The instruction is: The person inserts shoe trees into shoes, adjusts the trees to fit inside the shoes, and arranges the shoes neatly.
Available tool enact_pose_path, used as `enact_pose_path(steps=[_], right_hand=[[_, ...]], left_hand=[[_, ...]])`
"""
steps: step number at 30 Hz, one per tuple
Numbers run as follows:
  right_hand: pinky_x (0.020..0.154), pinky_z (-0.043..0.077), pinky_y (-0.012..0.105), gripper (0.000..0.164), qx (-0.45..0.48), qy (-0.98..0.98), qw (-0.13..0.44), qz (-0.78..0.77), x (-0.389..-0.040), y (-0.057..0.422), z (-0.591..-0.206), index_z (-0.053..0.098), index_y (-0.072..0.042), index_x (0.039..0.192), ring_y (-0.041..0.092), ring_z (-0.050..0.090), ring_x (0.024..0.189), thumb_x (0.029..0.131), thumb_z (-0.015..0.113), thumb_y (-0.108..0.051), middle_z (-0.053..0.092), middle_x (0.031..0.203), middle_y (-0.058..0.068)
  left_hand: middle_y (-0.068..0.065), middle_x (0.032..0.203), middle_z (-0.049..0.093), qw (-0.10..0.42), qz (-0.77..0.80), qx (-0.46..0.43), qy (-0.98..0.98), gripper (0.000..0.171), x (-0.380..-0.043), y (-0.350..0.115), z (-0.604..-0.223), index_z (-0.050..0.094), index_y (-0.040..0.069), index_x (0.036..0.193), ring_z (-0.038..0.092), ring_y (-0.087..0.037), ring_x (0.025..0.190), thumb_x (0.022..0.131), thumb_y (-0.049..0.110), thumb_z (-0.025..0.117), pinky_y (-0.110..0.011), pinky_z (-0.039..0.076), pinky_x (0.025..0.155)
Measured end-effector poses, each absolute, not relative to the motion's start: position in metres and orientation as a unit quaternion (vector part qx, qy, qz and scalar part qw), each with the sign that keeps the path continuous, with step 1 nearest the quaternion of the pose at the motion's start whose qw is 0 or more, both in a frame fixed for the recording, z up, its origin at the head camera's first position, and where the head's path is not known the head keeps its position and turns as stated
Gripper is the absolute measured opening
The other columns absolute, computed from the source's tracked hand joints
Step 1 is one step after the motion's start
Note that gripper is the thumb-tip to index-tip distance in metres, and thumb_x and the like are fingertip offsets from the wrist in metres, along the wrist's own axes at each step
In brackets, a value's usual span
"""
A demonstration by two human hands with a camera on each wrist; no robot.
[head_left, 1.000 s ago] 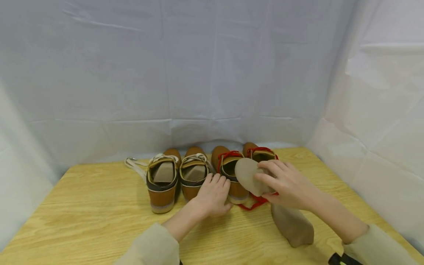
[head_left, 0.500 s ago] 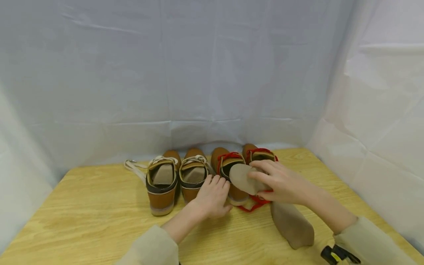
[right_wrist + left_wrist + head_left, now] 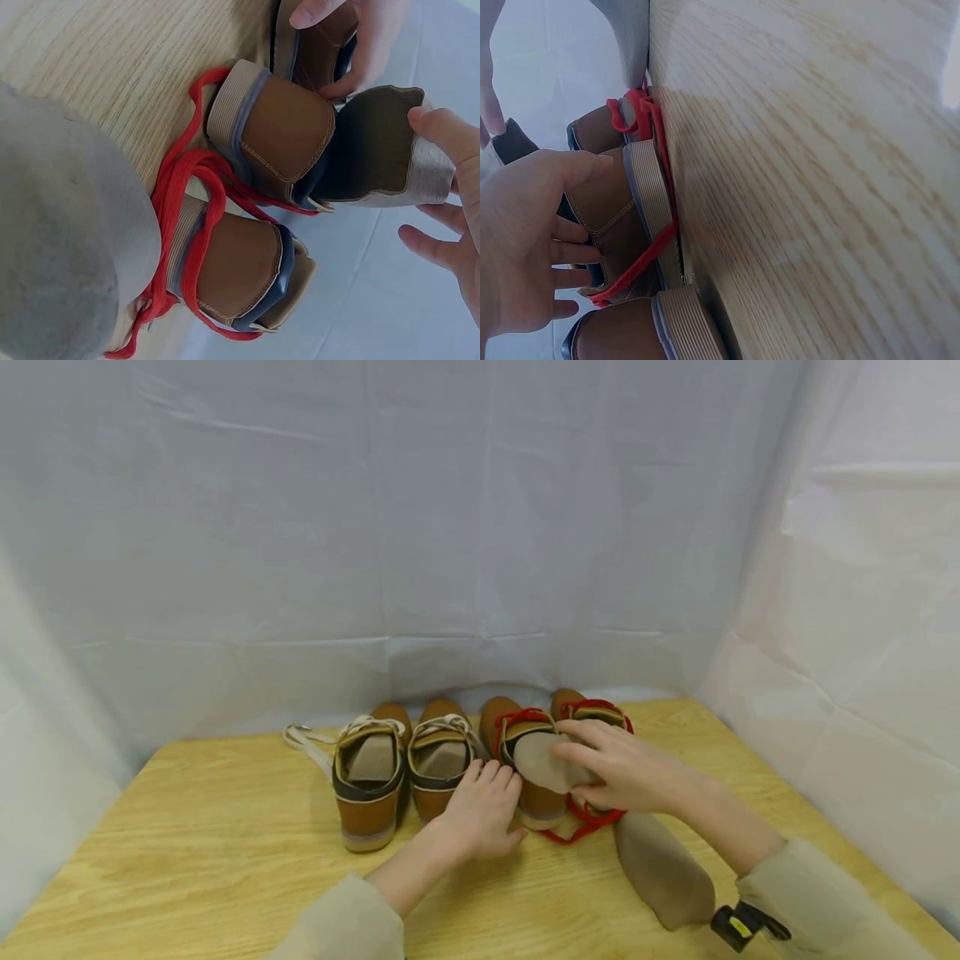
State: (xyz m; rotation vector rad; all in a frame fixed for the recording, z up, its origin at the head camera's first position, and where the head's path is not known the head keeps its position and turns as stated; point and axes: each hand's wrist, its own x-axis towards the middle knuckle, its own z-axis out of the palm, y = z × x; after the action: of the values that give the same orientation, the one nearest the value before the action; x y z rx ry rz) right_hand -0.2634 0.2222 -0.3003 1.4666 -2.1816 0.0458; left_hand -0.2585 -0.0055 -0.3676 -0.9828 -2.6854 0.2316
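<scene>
My right hand [image 3: 626, 768] pinches a grey-brown moulded shoe insert [image 3: 536, 762] between thumb and fingers. In the right wrist view this insert [image 3: 386, 127] is a hollow shell, its front end at the mouth of the nearer red-laced shoe [image 3: 289, 124]. My left hand [image 3: 480, 810] rests at the left side of that brown shoe [image 3: 538, 806], its fingers extended in the left wrist view and its thumb near the heel. A second red-laced shoe [image 3: 576, 696] stands to the right, partly hidden by my right hand. Another insert [image 3: 663, 870] lies on the table beneath my right forearm.
Two white-laced brown shoes, the left one [image 3: 367, 814] and the right one [image 3: 431, 797], stand alongside, each with an insert inside. A loose white lace [image 3: 307, 743] trails left. Red lace [image 3: 573, 835] lies behind the heels. White sheeting [image 3: 450, 527] surrounds the wooden table [image 3: 225, 835].
My right hand has moved left and slightly down with the insert, bringing it over the opening of the nearer red-laced shoe. My left hand stays in place.
</scene>
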Motion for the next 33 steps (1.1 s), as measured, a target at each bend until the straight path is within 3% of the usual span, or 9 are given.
enact_pose_path(steps=[24,33], right_hand=[[0.084,0.047,0.043,0.053,0.525,-0.809,0.262,0.031,-0.278,0.212,-0.311,0.057,-0.003,0.114,0.035,0.049,0.111,0.068,0.081,-0.011,0.047,0.125,0.025],[0.082,0.048,0.043,0.053,0.421,-0.876,0.232,0.045,-0.267,0.202,-0.313,0.057,-0.008,0.119,0.036,0.050,0.108,0.075,0.078,-0.028,0.047,0.124,0.024]], left_hand=[[-0.008,0.119,0.051,0.126,0.095,-0.333,-0.930,0.067,-0.259,-0.005,-0.367,0.049,0.006,0.126,0.041,-0.025,0.115,0.082,0.055,0.058,-0.043,0.029,0.100],[-0.008,0.120,0.051,0.124,0.095,-0.333,-0.930,0.067,-0.260,-0.004,-0.368,0.049,0.006,0.126,0.041,-0.026,0.116,0.082,0.055,0.059,-0.044,0.029,0.100]])
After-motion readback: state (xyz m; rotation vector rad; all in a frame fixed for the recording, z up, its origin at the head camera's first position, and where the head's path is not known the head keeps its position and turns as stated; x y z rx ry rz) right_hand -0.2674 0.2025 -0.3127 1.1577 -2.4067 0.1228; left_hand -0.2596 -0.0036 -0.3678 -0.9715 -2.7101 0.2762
